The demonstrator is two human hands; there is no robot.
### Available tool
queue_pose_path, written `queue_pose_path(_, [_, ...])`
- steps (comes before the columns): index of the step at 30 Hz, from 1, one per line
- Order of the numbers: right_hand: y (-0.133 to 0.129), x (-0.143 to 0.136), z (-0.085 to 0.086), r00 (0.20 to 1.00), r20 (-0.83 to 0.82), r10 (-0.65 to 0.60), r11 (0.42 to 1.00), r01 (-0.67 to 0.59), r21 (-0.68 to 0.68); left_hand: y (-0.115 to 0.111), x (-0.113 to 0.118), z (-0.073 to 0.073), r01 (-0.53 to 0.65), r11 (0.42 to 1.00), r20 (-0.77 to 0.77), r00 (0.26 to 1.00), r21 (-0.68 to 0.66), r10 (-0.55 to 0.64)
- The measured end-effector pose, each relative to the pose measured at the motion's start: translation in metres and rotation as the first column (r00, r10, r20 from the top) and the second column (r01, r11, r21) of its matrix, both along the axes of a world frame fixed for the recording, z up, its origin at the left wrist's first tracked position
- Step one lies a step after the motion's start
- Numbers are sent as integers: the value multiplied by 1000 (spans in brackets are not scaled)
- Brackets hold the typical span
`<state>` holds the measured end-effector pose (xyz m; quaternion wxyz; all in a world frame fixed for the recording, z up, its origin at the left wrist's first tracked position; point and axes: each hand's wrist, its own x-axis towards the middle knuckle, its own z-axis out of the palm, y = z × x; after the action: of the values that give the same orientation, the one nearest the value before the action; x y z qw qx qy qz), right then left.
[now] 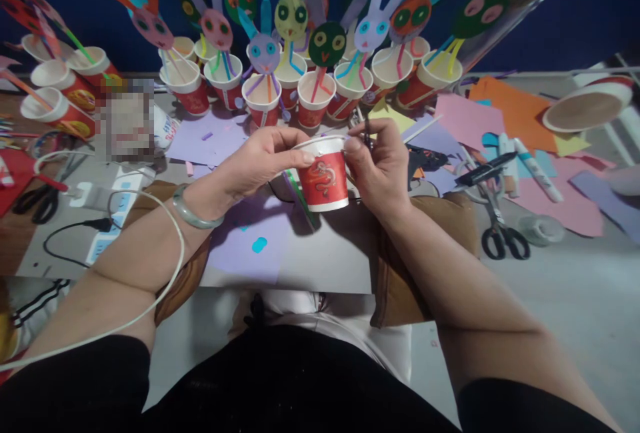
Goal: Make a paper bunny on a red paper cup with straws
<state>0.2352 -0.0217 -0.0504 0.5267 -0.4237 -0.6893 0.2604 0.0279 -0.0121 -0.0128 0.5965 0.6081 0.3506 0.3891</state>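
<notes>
Over the table edge in front of me, a red paper cup (327, 185) with a white rim and a gold dragon print is held upright. My left hand (273, 156) grips its rim from the left, thumb on the outside. On the opposite side, my right hand (381, 159) is closed at the rim with thumb and fingertips. A small dark thing by the right fingers is too unclear to name. Beside and behind the cup shows a green strip (299, 196), partly hidden. Lilac paper (250, 253) with a blue scrap (259, 245) lies below.
Finished-looking cups with rabbit-eared paper faces (264, 53) on straws stand along the back. Coloured paper (470, 116), markers (537, 169), scissors (503, 233) and a tape roll (543, 229) lie to the right. At left are a power strip (120, 213) and a white cable (173, 273) crossing my forearm.
</notes>
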Motion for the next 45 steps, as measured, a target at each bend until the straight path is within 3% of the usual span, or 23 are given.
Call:
queue_pose_path(5, [-1, 2, -1, 998, -25, -60, 996, 61, 57, 5, 0, -5, -144, 988, -14, 989, 53, 145])
queue_pose_path(12, [-18, 2, 8, 930, 341, -138, 982, 84, 169, 0, 1, 1, -207, 962, -52, 974, 177, 219])
queue_pose_path(17, [-20, 2, 5, 864, 443, -238, 961, 145, 235, -1, 4, -5, -257, 937, -50, 960, 235, 276])
queue_pose_path(23, [-20, 2, 3, 838, 463, -289, 946, 177, 270, -3, 6, -7, -270, 910, -41, 954, 314, 298])
queue_pose_path(39, [-21, 0, 1, 849, 448, -282, 943, 160, 290, -12, 11, -10, -339, 822, -71, 908, 457, 414])
queue_pose_path(45, [-22, -1, 1, 828, 472, -304, 935, 163, 317, -9, 12, -17, -348, 794, 22, 921, 499, 390])
